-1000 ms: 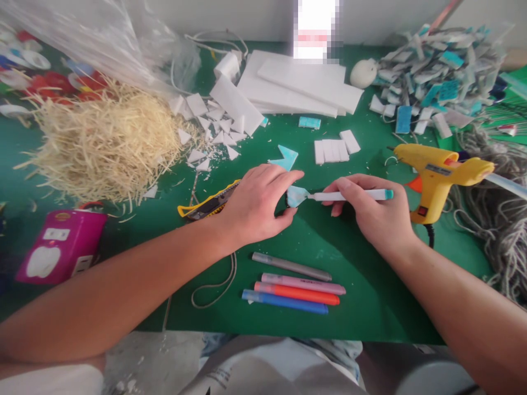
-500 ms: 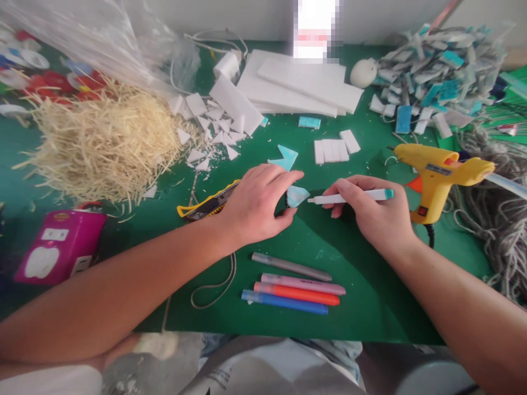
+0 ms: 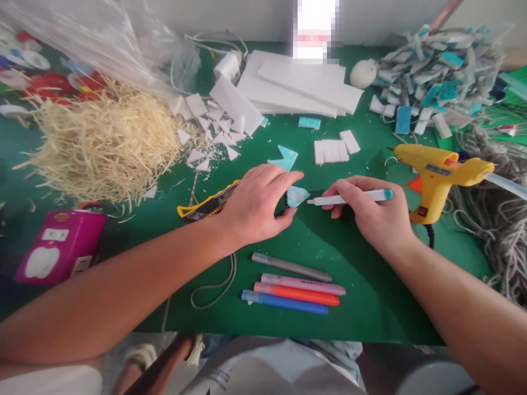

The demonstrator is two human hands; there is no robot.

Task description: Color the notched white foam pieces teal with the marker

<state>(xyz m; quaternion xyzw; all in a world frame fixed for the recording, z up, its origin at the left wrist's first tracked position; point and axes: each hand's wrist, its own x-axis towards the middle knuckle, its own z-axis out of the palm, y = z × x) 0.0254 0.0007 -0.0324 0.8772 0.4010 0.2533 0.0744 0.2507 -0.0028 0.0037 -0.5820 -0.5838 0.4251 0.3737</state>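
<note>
A small light-blue foam piece (image 3: 298,196) sticks out between the thumb and fingers of my left hand (image 3: 259,203), its pointed end toward the right. My right hand (image 3: 362,208) grips a white marker (image 3: 352,198) with a teal end, its tip just short of the piece. Behind my left fingers lies a light-blue notched piece (image 3: 285,158). A yellow utility knife (image 3: 209,203) is partly hidden under my left hand. Several capped markers, among them a grey one (image 3: 291,266) and a blue one (image 3: 284,302), lie in front of me.
Shredded straw (image 3: 107,142) and white foam scraps (image 3: 214,123) pile up at left, with a purple power socket (image 3: 61,247) in front. A yellow glue gun (image 3: 440,170) stands at right beside grey yarn (image 3: 494,236). White sheets (image 3: 296,82) lie at the back.
Both hands, the marker and the blue piece look nearly still. Below the table edge at lower left, another person's leg and sandalled feet now show.
</note>
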